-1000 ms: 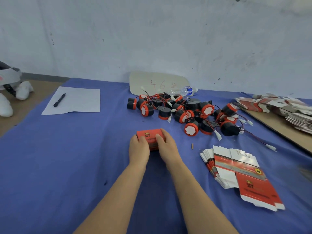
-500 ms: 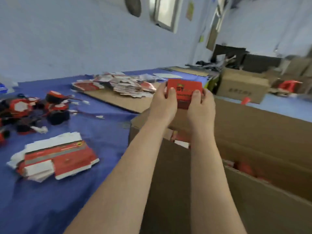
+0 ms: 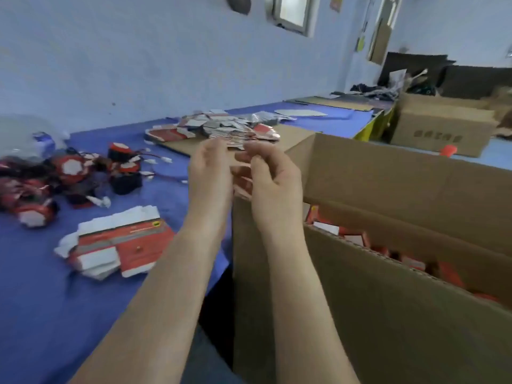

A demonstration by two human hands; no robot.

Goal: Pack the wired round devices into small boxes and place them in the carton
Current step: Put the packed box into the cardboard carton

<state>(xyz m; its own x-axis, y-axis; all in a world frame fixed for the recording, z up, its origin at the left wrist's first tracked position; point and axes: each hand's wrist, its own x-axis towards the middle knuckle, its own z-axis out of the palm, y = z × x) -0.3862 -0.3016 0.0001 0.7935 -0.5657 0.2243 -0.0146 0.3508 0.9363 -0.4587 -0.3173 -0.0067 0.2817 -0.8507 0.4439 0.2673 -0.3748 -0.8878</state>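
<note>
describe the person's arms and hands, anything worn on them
The left forearm and right forearm are bare, no sleeves in view. The left hand and right hand wear no gloves, and no watch, ring or band shows.

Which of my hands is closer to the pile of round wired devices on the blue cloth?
Left. The left hand is held up just right of the device pile; the right hand is farther right, at the corner of the carton.
</note>
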